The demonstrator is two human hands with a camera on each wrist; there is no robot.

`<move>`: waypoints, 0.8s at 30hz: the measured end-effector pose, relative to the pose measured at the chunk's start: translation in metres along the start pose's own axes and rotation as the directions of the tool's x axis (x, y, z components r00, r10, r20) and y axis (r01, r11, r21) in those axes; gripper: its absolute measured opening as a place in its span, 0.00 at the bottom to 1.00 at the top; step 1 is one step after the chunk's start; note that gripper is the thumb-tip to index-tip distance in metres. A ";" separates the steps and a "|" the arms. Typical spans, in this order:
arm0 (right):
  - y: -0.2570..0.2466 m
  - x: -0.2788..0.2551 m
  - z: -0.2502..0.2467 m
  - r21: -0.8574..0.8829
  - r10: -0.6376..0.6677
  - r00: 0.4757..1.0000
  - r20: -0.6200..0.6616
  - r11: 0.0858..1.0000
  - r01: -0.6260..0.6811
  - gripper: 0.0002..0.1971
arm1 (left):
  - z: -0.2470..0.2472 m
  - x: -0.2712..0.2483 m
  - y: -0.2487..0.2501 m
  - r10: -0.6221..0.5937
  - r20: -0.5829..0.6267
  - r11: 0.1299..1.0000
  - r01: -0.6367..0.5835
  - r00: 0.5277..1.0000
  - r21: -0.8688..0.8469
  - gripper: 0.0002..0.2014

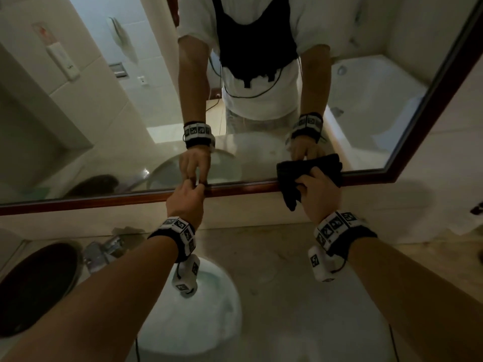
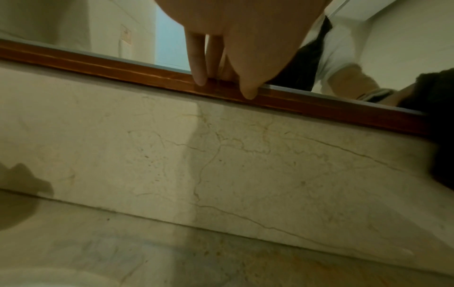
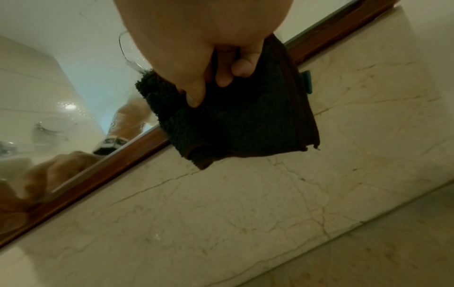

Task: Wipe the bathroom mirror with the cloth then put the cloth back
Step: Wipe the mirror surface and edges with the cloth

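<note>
Nearest to me, below the mirror frame [image 1: 130, 198], the white basin [image 1: 193, 309] stands on the marble counter [image 1: 287, 270]. My left hand [image 1: 187, 197] holds nothing; its fingertips [image 2: 200, 79] rest on the lower edge of the frame, fingers almost straight. To the right along the same frame, my right hand [image 1: 321, 192] grips the dark cloth [image 1: 290, 178] and presses it at the bottom of the mirror glass [image 1: 104, 113], partly over the frame. I judge the wiping is in progress at the lowest strip; how much glass is already clean I cannot tell. Returning the cloth is left. A small green tag [image 3: 307, 80] on the cloth shows no readable writing.
</note>
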State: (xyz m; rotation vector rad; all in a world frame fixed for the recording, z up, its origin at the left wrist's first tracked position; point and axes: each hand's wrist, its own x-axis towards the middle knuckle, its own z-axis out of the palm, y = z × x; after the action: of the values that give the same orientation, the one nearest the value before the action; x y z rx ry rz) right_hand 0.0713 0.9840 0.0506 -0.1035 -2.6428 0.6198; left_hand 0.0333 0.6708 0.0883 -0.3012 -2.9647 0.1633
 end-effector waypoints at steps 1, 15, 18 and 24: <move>0.000 0.000 0.001 0.001 -0.002 1.000 -0.015 1.000 0.002 0.05 | 0.002 0.000 -0.002 0.024 -0.021 1.000 -0.025 0.999 -0.007 0.12; -0.142 0.000 0.065 0.042 -0.181 0.981 0.063 0.983 0.179 0.09 | 0.009 0.003 -0.008 0.086 -0.120 0.996 -0.084 0.989 0.020 0.08; -0.134 0.002 0.064 0.060 -0.225 0.974 0.039 0.973 0.223 0.11 | 0.008 0.004 -0.011 0.109 -0.116 0.994 -0.110 0.987 -0.004 0.10; -0.068 -0.001 0.040 0.014 -0.089 0.996 0.028 0.996 0.088 0.06 | 0.012 0.002 -0.015 0.142 -0.131 0.989 -0.145 0.981 -0.015 0.14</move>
State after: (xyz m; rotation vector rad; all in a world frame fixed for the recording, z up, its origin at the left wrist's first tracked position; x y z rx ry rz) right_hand 0.0567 0.9068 0.0477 0.0266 -2.6543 0.6127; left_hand 0.0267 0.6557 0.0790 -0.5094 -2.8178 0.1188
